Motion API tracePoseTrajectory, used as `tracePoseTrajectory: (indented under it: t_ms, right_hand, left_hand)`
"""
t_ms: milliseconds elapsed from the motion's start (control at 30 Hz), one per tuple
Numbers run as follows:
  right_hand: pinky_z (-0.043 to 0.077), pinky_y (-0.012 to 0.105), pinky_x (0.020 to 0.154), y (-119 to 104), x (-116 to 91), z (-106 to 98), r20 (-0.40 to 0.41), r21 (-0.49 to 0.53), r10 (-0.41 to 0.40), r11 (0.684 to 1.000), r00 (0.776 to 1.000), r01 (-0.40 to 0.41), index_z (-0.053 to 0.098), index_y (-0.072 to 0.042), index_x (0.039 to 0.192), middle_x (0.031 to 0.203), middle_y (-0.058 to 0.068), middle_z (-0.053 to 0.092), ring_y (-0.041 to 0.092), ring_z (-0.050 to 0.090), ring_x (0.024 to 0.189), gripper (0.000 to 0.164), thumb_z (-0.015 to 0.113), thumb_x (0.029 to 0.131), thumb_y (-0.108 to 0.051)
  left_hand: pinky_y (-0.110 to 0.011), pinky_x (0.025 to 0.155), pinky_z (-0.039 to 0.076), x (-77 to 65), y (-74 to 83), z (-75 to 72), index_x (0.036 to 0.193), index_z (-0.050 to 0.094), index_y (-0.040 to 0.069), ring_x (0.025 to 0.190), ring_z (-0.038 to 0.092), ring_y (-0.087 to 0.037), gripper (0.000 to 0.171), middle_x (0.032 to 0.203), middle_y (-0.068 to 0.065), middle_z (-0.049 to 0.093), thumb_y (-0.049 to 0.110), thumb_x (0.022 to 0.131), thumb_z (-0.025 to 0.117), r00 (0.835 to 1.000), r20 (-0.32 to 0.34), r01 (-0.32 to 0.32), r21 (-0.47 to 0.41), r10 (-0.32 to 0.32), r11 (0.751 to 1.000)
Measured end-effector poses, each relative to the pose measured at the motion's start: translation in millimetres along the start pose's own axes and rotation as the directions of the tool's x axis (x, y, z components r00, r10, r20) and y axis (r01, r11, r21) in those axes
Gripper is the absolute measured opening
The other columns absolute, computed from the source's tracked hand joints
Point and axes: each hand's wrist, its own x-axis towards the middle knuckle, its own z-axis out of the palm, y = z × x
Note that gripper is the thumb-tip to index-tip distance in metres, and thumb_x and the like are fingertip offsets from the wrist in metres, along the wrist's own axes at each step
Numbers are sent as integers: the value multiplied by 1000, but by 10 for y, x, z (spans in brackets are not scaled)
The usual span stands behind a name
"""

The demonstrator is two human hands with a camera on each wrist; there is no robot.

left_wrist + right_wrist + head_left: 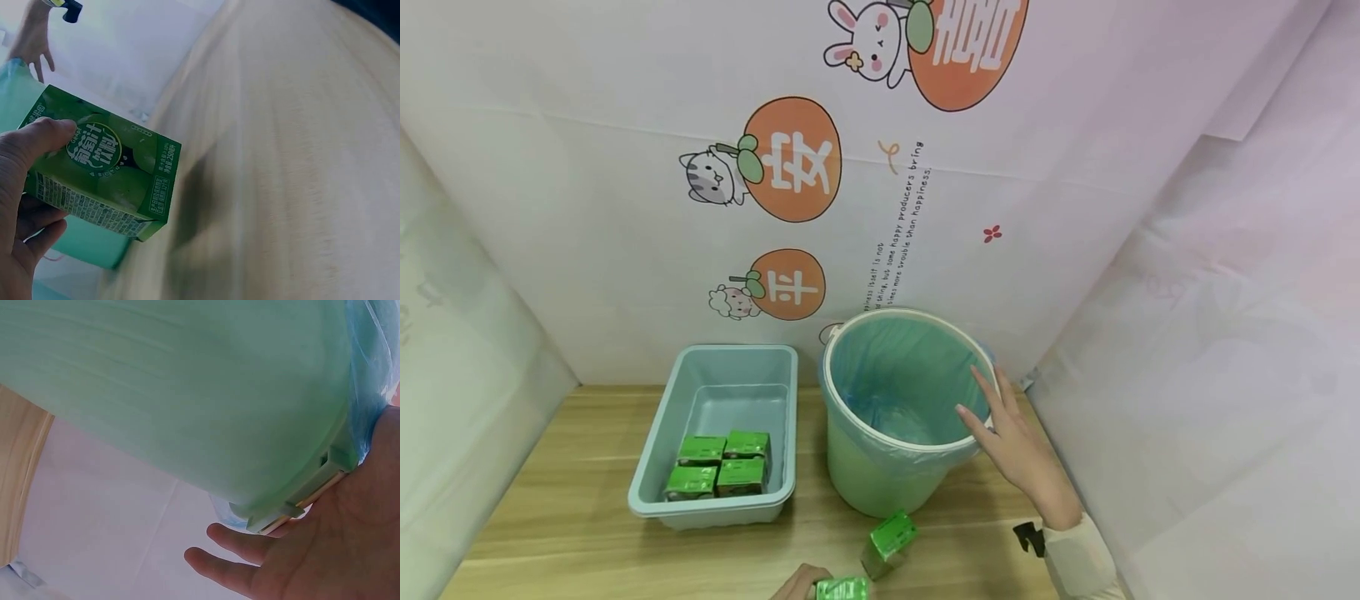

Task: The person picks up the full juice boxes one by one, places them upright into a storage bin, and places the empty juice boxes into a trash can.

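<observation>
My left hand [803, 581] grips a green grape juice carton [103, 164] at the bottom edge of the head view. In the left wrist view its thumb presses the printed front, with curled fingers behind. A second green carton [889, 542] stands on the table just beyond, in front of the bin. That pale green bin [880, 479] has a white rim and a blue-green bag liner [917, 358]. At the bin's right rim, my right hand [1011, 437] rests with its fingers spread and fairly straight. The right wrist view has its palm [350, 544] against the bin's outer side.
A light blue tub [790, 417] sits left of the bin, with several green cartons [741, 473] in its near half. White printed cloth walls [625, 250] enclose the wooden table [572, 492] at the back and both sides.
</observation>
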Motion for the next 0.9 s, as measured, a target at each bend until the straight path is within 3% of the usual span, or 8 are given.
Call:
tracePoseTrajectory:
  t_ms: [133,300,400,500,600,733,800,900]
  right_hand:
    - [59,58,76,5,-1,6,8,5,-3,1000,1000,3,13,-16,172,176,21,-9,62,32,146,77,44,112,-54]
    - [58,63,80,9,-6,5,22,15,15,1000,1000,-16,1,-18,172,176,18,-11,61,28,148,83,43,111,-56]
    - [55,68,88,7,-9,1,26,27,22,999,999,-23,-3,-19,171,176,17,-12,60,26,149,85,43,111,-56]
    - [44,77,102,-10,-19,-6,35,48,26,998,999,-27,-4,-19,171,176,17,-14,59,22,151,85,43,111,-57]
    - [37,81,106,-22,-29,-15,43,64,35,997,998,-38,-5,-19,171,176,16,-15,60,20,152,86,43,111,-57]
    - [43,78,101,-25,-39,-27,48,52,47,997,998,-49,-4,-20,171,176,15,-15,61,25,150,86,43,111,-58]
    - [47,75,98,-21,-36,-27,49,48,49,998,998,-52,-4,-20,171,176,15,-15,60,26,149,86,42,110,-59]
    - [47,74,98,-12,-28,-17,46,52,48,997,998,-51,-3,-20,172,176,15,-15,60,25,150,86,43,110,-59]
  left_hand:
    - [-21,67,57,81,167,-141,119,58,33,87,62,3,39,107,18,61,32,92,86,999,22,23,40,-24,999]
    - [-25,70,60,242,403,-292,119,61,29,92,64,1,47,111,20,62,33,84,93,999,-33,-2,112,6,994]
    - [-26,73,61,361,530,-390,121,65,23,94,67,-2,52,114,20,63,29,79,96,996,-59,-56,133,64,990]
    - [-22,76,61,490,636,-493,126,65,19,95,69,-4,56,117,16,66,27,79,96,987,-64,-138,133,147,981]
    - [-17,78,58,635,723,-590,129,64,15,94,70,-6,58,116,10,67,27,81,95,967,-65,-236,133,247,963]
    - [-18,82,59,831,834,-709,129,63,6,95,72,-13,59,114,1,69,24,83,94,936,-56,-339,114,347,934]
    - [-22,83,60,917,904,-760,130,62,6,97,72,-15,60,116,0,70,21,82,95,942,-47,-328,96,333,940]
    - [-28,80,62,1020,1011,-815,132,61,12,96,71,-11,64,115,3,70,17,79,97,966,-44,-251,103,256,963]
